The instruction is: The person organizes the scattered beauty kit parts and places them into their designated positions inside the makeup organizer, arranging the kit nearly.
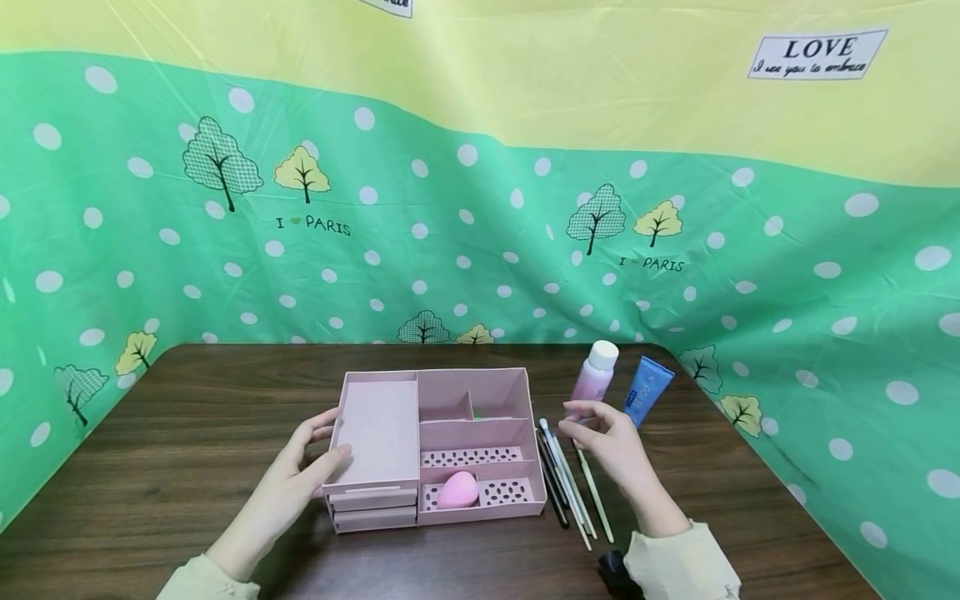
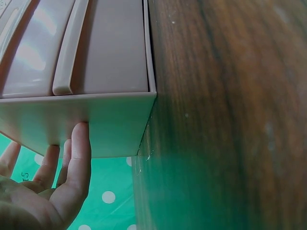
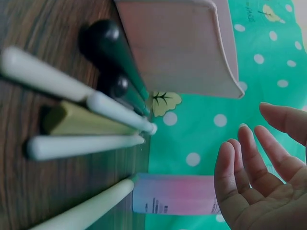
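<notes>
A pink desktop organizer (image 1: 375, 429) has a flat top and drawers on its left and open compartments on its right. My left hand (image 1: 296, 462) touches its left side, and in the left wrist view the fingertips meet the side wall (image 2: 112, 120). Inside a front compartment lies a pink makeup sponge (image 1: 459, 490). Just right of the organizer lie several makeup brushes (image 1: 572, 487), some black-handled and some pale. Above them hovers my right hand (image 1: 615, 446), its fingers loosely bent around nothing. Near its fingertips stands a pink bottle (image 1: 592, 379) with a white cap.
To the right of the bottle is a blue tube (image 1: 647, 390). The dark wooden table (image 1: 232, 400) ends at a green and yellow patterned cloth (image 1: 420, 250) behind and at the sides. A black item (image 1: 618, 575) shows by the right sleeve.
</notes>
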`<state>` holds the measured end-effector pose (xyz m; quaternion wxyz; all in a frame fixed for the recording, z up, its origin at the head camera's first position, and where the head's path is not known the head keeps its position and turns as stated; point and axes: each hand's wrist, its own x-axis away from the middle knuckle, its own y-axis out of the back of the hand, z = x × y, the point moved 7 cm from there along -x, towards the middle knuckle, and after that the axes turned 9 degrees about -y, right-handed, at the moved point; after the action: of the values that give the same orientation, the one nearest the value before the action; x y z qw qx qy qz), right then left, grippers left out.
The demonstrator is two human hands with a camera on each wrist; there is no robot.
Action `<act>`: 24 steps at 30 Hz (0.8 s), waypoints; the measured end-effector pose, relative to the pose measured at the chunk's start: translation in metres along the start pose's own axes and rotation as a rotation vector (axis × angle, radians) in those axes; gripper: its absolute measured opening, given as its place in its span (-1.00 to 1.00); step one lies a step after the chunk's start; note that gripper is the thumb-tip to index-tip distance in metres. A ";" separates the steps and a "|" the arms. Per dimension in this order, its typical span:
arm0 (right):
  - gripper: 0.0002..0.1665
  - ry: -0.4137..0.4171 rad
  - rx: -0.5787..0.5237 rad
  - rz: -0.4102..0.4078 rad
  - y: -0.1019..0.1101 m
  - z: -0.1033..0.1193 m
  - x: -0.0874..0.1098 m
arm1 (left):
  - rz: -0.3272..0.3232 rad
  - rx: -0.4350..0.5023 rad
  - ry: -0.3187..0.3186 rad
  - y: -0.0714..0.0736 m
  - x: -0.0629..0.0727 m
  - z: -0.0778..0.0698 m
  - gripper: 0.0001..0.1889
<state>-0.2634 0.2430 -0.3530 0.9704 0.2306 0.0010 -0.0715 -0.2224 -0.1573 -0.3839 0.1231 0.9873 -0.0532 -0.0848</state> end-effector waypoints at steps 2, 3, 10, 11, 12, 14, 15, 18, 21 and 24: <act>-0.59 -0.009 -0.002 0.000 0.002 -0.003 -0.001 | -0.001 -0.005 0.000 0.000 0.000 0.000 -0.39; -0.58 -0.013 -0.001 0.001 0.003 -0.005 -0.001 | -0.001 -0.007 0.000 0.000 0.000 0.000 -0.39; -0.53 -0.044 0.010 0.011 0.006 -0.014 -0.005 | -0.002 0.017 -0.013 0.000 0.001 0.001 -0.39; -0.53 -0.046 0.009 0.012 0.007 -0.015 -0.006 | -0.002 0.019 -0.015 0.000 0.001 0.001 -0.39; -0.53 -0.048 0.010 0.012 0.007 -0.016 -0.006 | -0.002 0.021 -0.016 0.000 0.001 0.001 -0.39; -0.52 -0.049 0.012 0.012 0.008 -0.016 -0.007 | -0.002 0.021 -0.018 0.000 0.000 0.001 -0.39; -0.52 -0.050 0.015 0.012 0.008 -0.016 -0.007 | -0.003 0.019 -0.015 0.000 0.000 0.001 -0.39; -0.52 -0.051 0.016 0.005 0.010 -0.016 -0.007 | -0.003 0.014 -0.006 0.000 0.000 0.001 -0.40; -0.54 -0.048 0.006 -0.014 0.013 -0.015 -0.006 | -0.002 0.008 0.002 0.000 -0.001 0.001 -0.40; -0.57 -0.047 -0.015 -0.042 0.016 -0.014 -0.006 | 0.000 0.000 0.001 0.000 0.000 0.001 -0.39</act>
<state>-0.2669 0.2643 -0.3576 0.9702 0.2213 -0.0163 -0.0974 -0.2228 -0.1577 -0.3847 0.1232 0.9874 -0.0530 -0.0843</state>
